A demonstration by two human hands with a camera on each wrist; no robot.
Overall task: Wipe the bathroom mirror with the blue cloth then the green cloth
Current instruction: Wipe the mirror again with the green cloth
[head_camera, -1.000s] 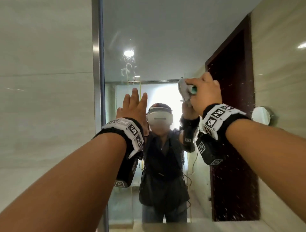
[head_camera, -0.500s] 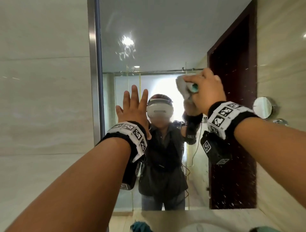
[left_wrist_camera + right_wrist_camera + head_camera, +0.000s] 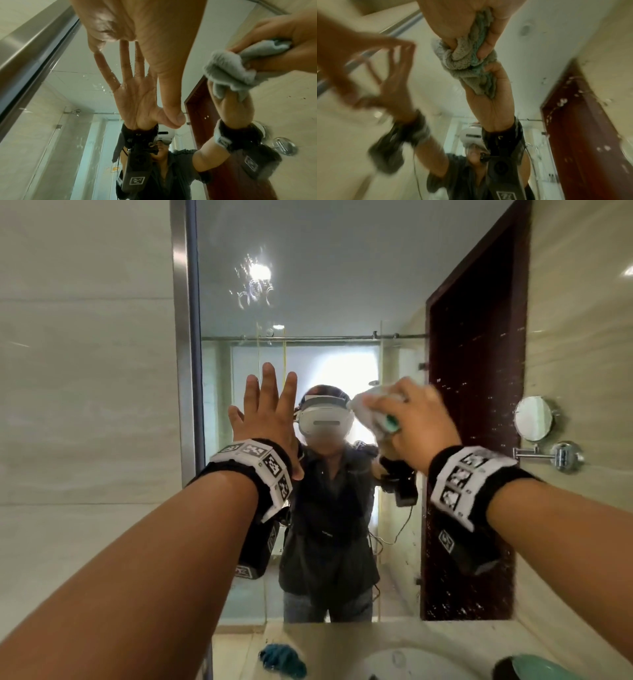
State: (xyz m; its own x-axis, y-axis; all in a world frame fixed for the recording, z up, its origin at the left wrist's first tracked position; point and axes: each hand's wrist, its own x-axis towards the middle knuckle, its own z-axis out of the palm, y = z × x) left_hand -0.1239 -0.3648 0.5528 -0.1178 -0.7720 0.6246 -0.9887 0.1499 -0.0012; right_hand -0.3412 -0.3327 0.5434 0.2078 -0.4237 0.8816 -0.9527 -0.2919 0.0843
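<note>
The bathroom mirror [image 3: 342,285] fills the wall ahead. My right hand [image 3: 421,422] grips a bunched pale grey-green cloth [image 3: 366,409] with a teal edge and presses it on the glass at the height of my reflected head. The right wrist view shows the fingers of my right hand [image 3: 453,20] curled round the cloth [image 3: 471,58]. My left hand [image 3: 267,419] lies flat on the glass to its left, fingers spread. From the left wrist view, my left hand [image 3: 130,24] meets its reflection, with the cloth [image 3: 228,70] to the right. The blue cloth [image 3: 282,659] lies crumpled on the counter below.
A steel frame [image 3: 185,337] edges the mirror on the left. Droplets speckle the glass [image 3: 479,371] over the dark door's reflection; smears [image 3: 253,289] show near the top. A small round mirror [image 3: 534,417] on an arm juts from the right wall. Below are a basin [image 3: 411,666] and a teal object [image 3: 544,669].
My right hand has slid the cloth down the glass, from above my reflected head to beside it. The view has tilted down, showing the counter. My left hand stays flat on the mirror.
</note>
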